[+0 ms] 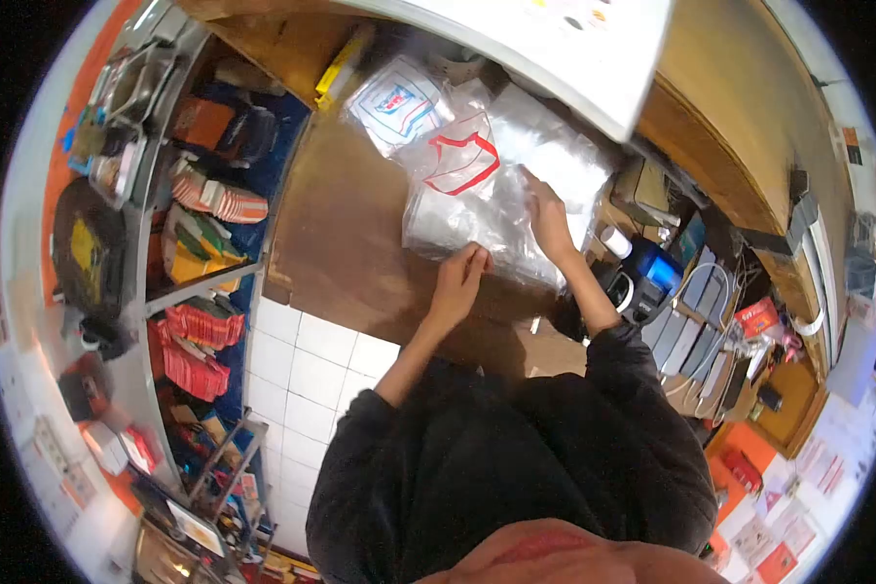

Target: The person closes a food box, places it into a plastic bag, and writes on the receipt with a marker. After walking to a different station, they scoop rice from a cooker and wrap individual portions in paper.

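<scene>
A pile of clear plastic bags (448,227) lies on the brown wooden table (336,209) in front of me. One bag in the pile carries a red printed outline (464,164). My left hand (459,282) is at the near edge of the pile, its thumb and fingers closed together on the plastic. Further right, my right hand (545,212) rests on top of the bags with its fingers stretched forward; some of its fingertips are hard to make out against the shiny film. A white packet with blue and red print (396,105) lies at the far left of the pile.
A white panel (574,49) overhangs the table's far side. Beside my right forearm stands a black and blue device (652,273), with cables and grey boxes behind it. Shelves of red packets (193,360) line the left, above white floor tiles (321,341).
</scene>
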### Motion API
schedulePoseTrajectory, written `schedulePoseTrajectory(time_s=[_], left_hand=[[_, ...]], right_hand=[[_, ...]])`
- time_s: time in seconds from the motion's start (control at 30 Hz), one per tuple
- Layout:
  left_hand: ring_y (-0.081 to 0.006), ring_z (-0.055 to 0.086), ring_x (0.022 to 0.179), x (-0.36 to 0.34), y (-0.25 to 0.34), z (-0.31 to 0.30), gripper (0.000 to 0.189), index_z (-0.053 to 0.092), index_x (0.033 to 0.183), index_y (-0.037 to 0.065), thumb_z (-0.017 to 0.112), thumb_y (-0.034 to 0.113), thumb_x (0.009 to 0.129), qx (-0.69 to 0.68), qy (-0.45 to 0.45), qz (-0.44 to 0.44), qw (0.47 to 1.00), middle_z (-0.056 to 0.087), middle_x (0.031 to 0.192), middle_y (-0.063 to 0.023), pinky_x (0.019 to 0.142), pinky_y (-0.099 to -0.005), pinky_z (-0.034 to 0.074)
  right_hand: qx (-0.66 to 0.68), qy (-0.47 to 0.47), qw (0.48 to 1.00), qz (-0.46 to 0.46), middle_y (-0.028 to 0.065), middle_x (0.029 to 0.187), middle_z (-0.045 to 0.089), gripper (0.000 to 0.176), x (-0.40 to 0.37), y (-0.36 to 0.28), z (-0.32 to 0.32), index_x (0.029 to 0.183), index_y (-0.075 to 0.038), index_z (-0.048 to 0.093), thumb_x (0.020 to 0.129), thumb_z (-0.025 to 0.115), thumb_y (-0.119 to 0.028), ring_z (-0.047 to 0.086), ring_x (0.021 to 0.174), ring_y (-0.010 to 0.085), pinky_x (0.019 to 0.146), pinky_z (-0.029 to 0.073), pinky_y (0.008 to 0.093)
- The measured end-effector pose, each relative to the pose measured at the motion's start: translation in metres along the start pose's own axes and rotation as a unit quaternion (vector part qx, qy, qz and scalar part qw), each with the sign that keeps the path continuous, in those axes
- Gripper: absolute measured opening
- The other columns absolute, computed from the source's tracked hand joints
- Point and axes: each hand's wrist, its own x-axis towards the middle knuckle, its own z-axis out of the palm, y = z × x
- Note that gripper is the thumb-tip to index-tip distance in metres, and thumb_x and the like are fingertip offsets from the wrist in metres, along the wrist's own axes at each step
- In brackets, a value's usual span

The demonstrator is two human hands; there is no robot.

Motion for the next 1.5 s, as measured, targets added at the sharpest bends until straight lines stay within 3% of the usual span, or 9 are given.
schedulePoseTrajectory(time_s=[0.3,0.5,0.63,0.73,0.87,1.03,1.23,1.3,1.5], left_hand=[[-0.0349,0.049,0.117,0.079,-0.020,0.005,0.023,0.057,0.110,0.002,0.046,0.011,0.091,0.156,-0.007,0.293,0.943,0.055,0.121,-0.0177,0.102,-0.0443,0.036],[-0.0333,0.043,0.125,0.089,-0.043,0.015,0.031,0.054,0.120,0.001,0.046,0.008,0.091,0.208,-0.033,0.298,0.931,0.051,0.129,-0.0159,0.108,-0.0437,0.031],[-0.0319,0.047,0.120,0.087,-0.049,0.010,0.034,0.050,0.125,0.002,0.046,0.012,0.092,0.300,-0.187,0.081,0.932,0.048,0.131,-0.0191,0.103,-0.0386,0.036],[-0.0337,0.041,0.124,0.069,-0.041,-0.003,0.047,0.041,0.130,0.005,0.045,0.027,0.089,-0.060,-0.280,-0.010,0.958,0.041,0.135,-0.0197,0.105,-0.0432,0.032],[-0.0361,0.034,0.129,0.012,0.038,-0.020,0.068,0.029,0.138,0.009,0.045,0.048,0.084,-0.549,-0.415,-0.141,0.712,0.032,0.141,-0.0205,0.107,-0.0494,0.027],[-0.0391,0.024,0.135,-0.033,0.080,-0.003,0.096,0.013,0.147,0.014,0.044,0.073,0.078,-0.680,-0.453,-0.142,0.558,0.021,0.149,-0.0215,0.109,-0.0571,0.020],[-0.0426,0.037,0.128,-0.095,0.096,-0.019,0.100,0.012,0.147,0.011,0.056,0.067,0.077,-0.558,-0.407,-0.082,0.719,0.023,0.146,-0.0261,0.099,-0.0595,0.037],[-0.0357,0.057,0.110,-0.111,0.099,-0.011,0.067,0.030,0.141,0.004,0.056,0.040,0.090,-0.150,-0.303,-0.013,0.941,0.051,0.126,-0.0232,0.086,-0.0425,0.053],[-0.0237,0.065,0.089,-0.121,0.032,0.015,0.031,0.051,0.117,-0.003,0.058,0.007,0.089,-0.342,-0.223,-0.144,0.901,0.063,0.101,-0.0185,0.077,-0.0352,0.056]], right_hand=[[0.024,0.000,0.987,0.159,0.0120,0.084,0.052,0.018,0.023,0.016,0.027,0.083,-0.001,0.060,0.075,0.073,-0.010,0.052,0.081,0.0289,0.073,0.043,0.0356],[0.102,0.083,0.979,0.158,0.0142,0.080,0.052,0.018,0.024,-0.014,0.016,0.092,0.003,0.057,0.093,0.052,-0.014,0.052,0.073,0.0269,0.070,0.044,0.0328],[0.133,0.083,0.970,0.184,0.0114,0.074,0.057,0.039,0.001,-0.172,-0.045,0.097,0.004,0.053,0.101,0.035,-0.030,0.059,0.073,0.0184,0.065,0.046,0.0296],[0.384,0.172,0.867,0.267,0.0098,0.076,0.060,0.051,-0.051,-0.221,-0.080,0.106,0.001,0.052,0.099,0.032,-0.045,0.058,0.062,0.0112,0.057,0.051,0.0264],[0.296,0.314,0.863,0.265,-0.0004,0.069,0.056,0.019,-0.074,-0.202,-0.112,0.082,-0.003,0.057,0.091,0.060,-0.019,0.051,0.055,0.0063,0.046,0.040,0.0205],[0.287,0.344,0.846,0.288,-0.0023,0.053,0.045,0.036,-0.150,-0.144,-0.129,0.065,-0.007,0.053,0.094,0.055,-0.027,0.040,0.043,0.0055,0.039,0.032,0.0217],[0.257,0.409,0.832,0.274,-0.0049,0.052,0.040,0.041,-0.224,-0.105,-0.145,0.063,-0.011,0.048,0.096,0.050,-0.035,0.035,0.045,0.0034,0.041,0.025,0.0208],[0.269,0.404,0.838,0.250,-0.0035,0.050,0.041,0.041,-0.245,-0.092,-0.149,0.065,-0.009,0.050,0.095,0.052,-0.036,0.038,0.039,0.0044,0.034,0.028,0.0212],[0.287,0.429,0.818,0.254,-0.0051,0.052,0.040,0.040,-0.278,-0.087,-0.169,0.066,-0.011,0.049,0.095,0.051,-0.036,0.037,0.041,0.0033,0.037,0.028,0.0207]])
